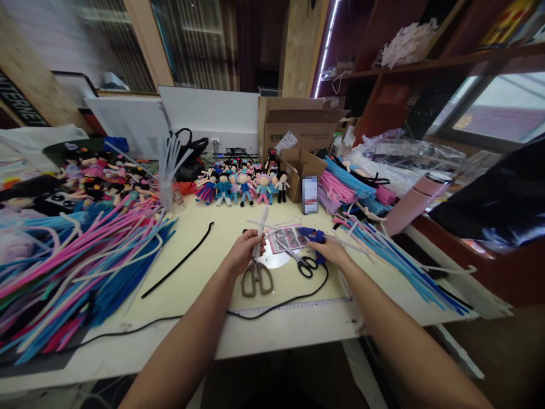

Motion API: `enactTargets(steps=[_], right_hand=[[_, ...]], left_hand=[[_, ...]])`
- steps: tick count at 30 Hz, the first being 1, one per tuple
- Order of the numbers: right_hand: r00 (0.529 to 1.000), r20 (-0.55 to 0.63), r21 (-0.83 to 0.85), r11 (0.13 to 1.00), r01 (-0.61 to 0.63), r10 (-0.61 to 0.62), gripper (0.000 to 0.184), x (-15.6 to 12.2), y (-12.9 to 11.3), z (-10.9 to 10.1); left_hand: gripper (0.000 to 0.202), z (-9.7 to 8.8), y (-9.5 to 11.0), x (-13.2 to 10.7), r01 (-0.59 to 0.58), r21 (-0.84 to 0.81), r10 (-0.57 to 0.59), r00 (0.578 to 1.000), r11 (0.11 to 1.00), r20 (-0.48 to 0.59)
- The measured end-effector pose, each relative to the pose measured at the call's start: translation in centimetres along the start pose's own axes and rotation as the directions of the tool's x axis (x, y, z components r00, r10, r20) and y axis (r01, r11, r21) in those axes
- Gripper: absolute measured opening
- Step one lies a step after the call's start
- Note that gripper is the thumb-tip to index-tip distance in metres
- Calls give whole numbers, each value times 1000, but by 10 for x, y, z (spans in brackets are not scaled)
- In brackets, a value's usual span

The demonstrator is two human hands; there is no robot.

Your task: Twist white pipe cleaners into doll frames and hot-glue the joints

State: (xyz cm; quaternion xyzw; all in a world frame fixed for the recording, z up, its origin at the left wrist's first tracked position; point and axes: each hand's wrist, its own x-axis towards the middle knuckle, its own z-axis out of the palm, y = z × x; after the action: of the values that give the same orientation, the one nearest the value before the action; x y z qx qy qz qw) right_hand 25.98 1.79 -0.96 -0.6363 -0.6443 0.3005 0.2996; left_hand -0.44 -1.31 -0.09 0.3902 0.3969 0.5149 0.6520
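In my left hand (247, 250) is an upright white pipe-cleaner piece (264, 216) with thin strips sticking out sideways. The fingers are closed round its lower part. My right hand (334, 251) grips a blue hot glue gun (314, 233), its nozzle pointing left toward the white piece. I cannot tell whether the nozzle touches it. Below my left hand lie scissors with grey-brown handles (257, 279). Black-handled scissors (306, 266) rest between the hands, beside a pink-bordered printed card (289, 238).
Pipe cleaners (123, 267) heap on the left, with more bundles (409, 264) at right. Small dolls (243, 187) stand at the back near a phone (310, 194) and cardboard boxes (300, 128). A black cord (272, 308) crosses the front. A pink bottle (415, 204) stands right.
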Motion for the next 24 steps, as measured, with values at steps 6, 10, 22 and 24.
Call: enactTargets(steps=[6, 10, 22, 24], right_hand=[[982, -99, 172, 975, -143, 161, 30, 0, -7, 2], [986, -117, 375, 925, -64, 116, 37, 1, -31, -3], [984, -39, 344, 923, 174, -171, 38, -10, -77, 47], [976, -35, 290, 933, 214, -213, 35, -10, -75, 54]], left_hand=[[23, -1, 2, 0, -4, 16, 5, 999, 1000, -49], [20, -5, -1, 4, -32, 58, 39, 991, 998, -128], [19, -14, -11, 13, -93, 168, 128, 969, 981, -212], [17, -14, -12, 13, -90, 188, 132, 966, 978, -221]])
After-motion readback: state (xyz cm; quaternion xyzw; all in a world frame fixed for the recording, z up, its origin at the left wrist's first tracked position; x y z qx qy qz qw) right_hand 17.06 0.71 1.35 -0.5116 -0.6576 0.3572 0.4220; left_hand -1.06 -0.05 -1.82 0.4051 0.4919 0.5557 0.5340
